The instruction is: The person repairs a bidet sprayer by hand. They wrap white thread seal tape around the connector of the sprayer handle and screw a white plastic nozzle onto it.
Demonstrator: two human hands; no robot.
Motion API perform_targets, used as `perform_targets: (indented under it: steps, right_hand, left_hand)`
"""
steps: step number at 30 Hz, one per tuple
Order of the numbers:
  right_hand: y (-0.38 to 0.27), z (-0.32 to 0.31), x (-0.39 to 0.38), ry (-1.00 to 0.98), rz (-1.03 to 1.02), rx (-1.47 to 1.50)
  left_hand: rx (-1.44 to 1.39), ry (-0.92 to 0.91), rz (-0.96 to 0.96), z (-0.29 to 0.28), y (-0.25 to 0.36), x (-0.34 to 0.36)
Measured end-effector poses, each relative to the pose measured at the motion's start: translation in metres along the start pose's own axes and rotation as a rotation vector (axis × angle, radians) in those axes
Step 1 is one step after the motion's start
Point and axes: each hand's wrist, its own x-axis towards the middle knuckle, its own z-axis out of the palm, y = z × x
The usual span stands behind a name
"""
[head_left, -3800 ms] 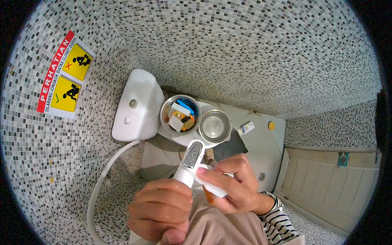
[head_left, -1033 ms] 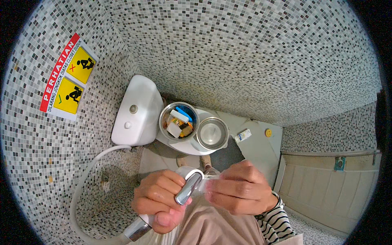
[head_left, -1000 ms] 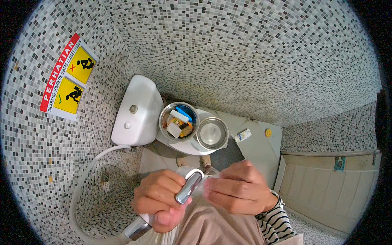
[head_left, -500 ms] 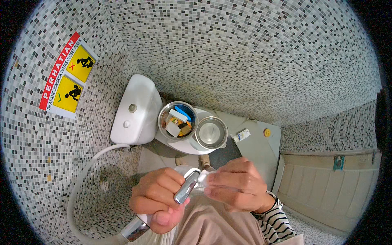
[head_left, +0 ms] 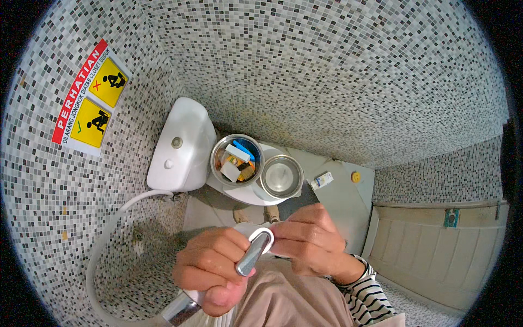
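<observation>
Gripping the sprayer (head_left: 251, 259) at the lower centre of the frame, the left hand (head_left: 210, 267) is clamped around its handle, with the chrome lever facing up. Just to the right, the right hand (head_left: 308, 240) has its fingers drawn in at the sprayer's head and seems to touch its rim; whether they pinch anything cannot be told. The work looks to be midway, since both hands are at the sprayer and it has not been put down. It is joined to the hose (head_left: 93, 272), which curves through the lower left. How much of its surface has been dealt with is too small to tell, though the lever looks shiny. The filled bowl (head_left: 212, 166) and the steel pot (head_left: 301, 177), near the centre, stand apart from the hands, as do the bottle (head_left: 322, 180) and yellow disc (head_left: 356, 176) right of centre.
</observation>
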Motion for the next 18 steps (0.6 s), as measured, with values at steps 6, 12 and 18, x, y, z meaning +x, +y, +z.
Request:
perform_targets:
  steps: [6, 12, 18]
  right_hand:
    - [-0.002, -0.006, -0.003, 0.074, 0.164, 0.174]
    - [-0.005, -0.006, 0.000, 0.173, 0.324, 0.492]
    - [0.006, -0.007, 0.010, 0.073, 0.206, 0.449]
  left_hand:
    - [0.042, -0.014, 0.011, -0.002, 0.000, 0.004]
    - [0.023, -0.001, 0.013, -0.002, -0.004, 0.003]
    - [-0.011, 0.009, -0.033, -0.002, -0.004, 0.004]
